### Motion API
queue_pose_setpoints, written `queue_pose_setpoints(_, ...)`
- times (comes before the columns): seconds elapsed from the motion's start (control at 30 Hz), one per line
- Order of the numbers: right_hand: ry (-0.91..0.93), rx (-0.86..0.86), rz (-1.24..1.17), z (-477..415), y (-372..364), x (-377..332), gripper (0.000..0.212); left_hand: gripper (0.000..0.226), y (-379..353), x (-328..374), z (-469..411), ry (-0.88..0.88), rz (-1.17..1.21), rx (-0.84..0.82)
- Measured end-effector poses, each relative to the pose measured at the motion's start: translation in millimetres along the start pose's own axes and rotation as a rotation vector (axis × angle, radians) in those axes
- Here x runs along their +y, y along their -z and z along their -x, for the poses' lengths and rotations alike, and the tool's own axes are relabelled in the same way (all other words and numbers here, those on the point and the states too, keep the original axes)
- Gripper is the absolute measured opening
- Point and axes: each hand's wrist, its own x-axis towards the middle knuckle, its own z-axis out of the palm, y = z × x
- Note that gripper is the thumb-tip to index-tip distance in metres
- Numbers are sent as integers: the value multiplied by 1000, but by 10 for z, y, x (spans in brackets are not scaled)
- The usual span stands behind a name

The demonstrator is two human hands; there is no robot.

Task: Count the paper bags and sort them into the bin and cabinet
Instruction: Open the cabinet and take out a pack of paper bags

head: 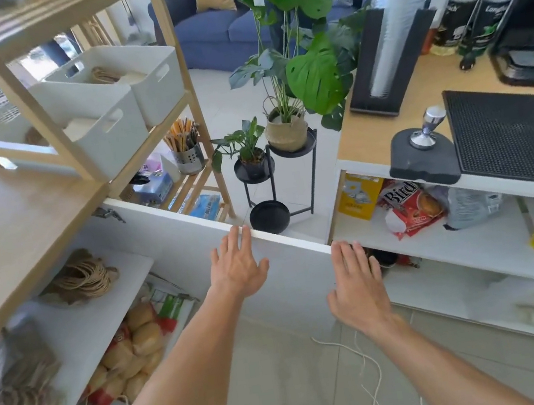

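Note:
My left hand (239, 267) lies flat on the inner face of the white cabinet door (291, 278), fingers spread up to its top edge. Beside the door's right end, my right hand (357, 284) is open with fingers apart, holding nothing. The door stands swung out, and the cabinet is open at the left. A stack of brown paper bags with twisted handles (79, 277) rests on the cabinet's upper shelf. More paper bags (14, 396) sit lower left, blurred. Two white bins (109, 128) (154, 80) on the wooden rack hold brown paper bags.
Bread rolls in a bag (131, 347) fill the cabinet's lower shelf. The right counter's shelf holds a red packet (408, 209) and a yellow box (358, 199). Potted plants on black stands (272, 153) stand behind the door. A white cord (367, 371) trails on the tiled floor.

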Motion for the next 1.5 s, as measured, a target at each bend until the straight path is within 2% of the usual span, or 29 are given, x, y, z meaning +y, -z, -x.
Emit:
queue_pose_setpoints(0.47,20,-101,91,-458,160,194,89,77,131,55,-298,3,31,-90)
queue_pose_setpoints(0.57,3,-91,76,-452,190,183,87,74,142,94,-278,23,118,-70)
queue_pose_setpoints(0.7,-6,-36,2,-467,276,1,79,68,193,49,-206,103,288,41)
queue_pose_setpoints(0.87,156,30,-107,-572,332,-436,68,62,317,-240,-8,172,310,101)
queue_pose_setpoints(1.1,344,19,-223,-650,277,-1330,49,62,363,-1128,354,319,301,65)
queue_pose_setpoints(1.27,386,-99,-222,-766,148,-2028,54,60,305,-1903,590,452,370,103)
queue_pose_setpoints(1.5,431,-350,-232,-942,-45,-2837,58,58,134,-2605,836,645,499,118)
